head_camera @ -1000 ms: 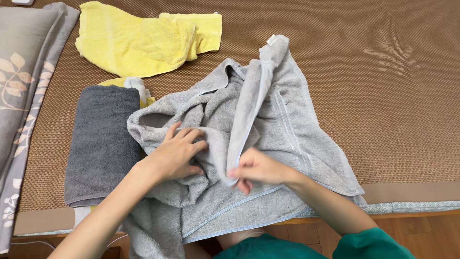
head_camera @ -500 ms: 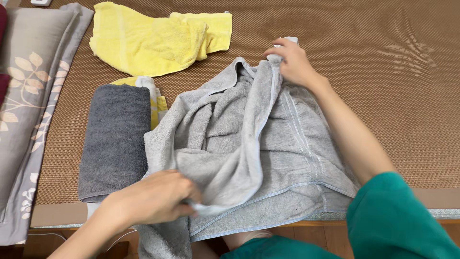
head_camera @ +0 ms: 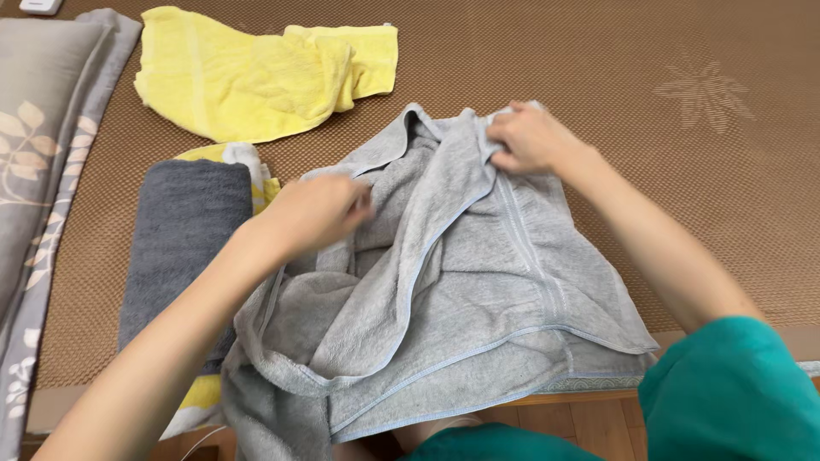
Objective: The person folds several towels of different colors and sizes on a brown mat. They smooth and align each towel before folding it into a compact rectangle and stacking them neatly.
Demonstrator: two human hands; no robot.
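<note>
- the woven brown mat (head_camera: 649, 171) covers the bed and carries everything; a faint leaf pattern shows in its far right part.
- the light grey towel (head_camera: 478, 307) is the biggest loose thing; it lies crumpled in the middle of the mat, its near edge hanging over the bed's front edge, with a pale blue hem running across its folds.
- a grey pillow with a leaf print (head_camera: 34, 154) lies along the left edge of the mat, well apart from the light grey towel.
- the yellow towel (head_camera: 248, 72) lies rumpled at the far left of the mat, apart from the grey one.
- the dark grey folded towel (head_camera: 175, 230) rests left of the light grey towel, touching it, on top of a yellow and white cloth (head_camera: 243, 158) that peeks out at its far end and near end.
- the person's right sleeve (head_camera: 735, 393) is teal and fills the near right corner.
- the left hand (head_camera: 316, 213) is on the left part of the light grey towel, near the dark grey one; it is blurred, fingers curled in a closed grip on a bunch of the light grey fabric.
- the right hand (head_camera: 530, 137) is at the far top edge of the light grey towel, its grip pinched shut on the towel's far corner.
- a small white object (head_camera: 38, 5) sits at the far left corner, too cut off to tell what it is.
</note>
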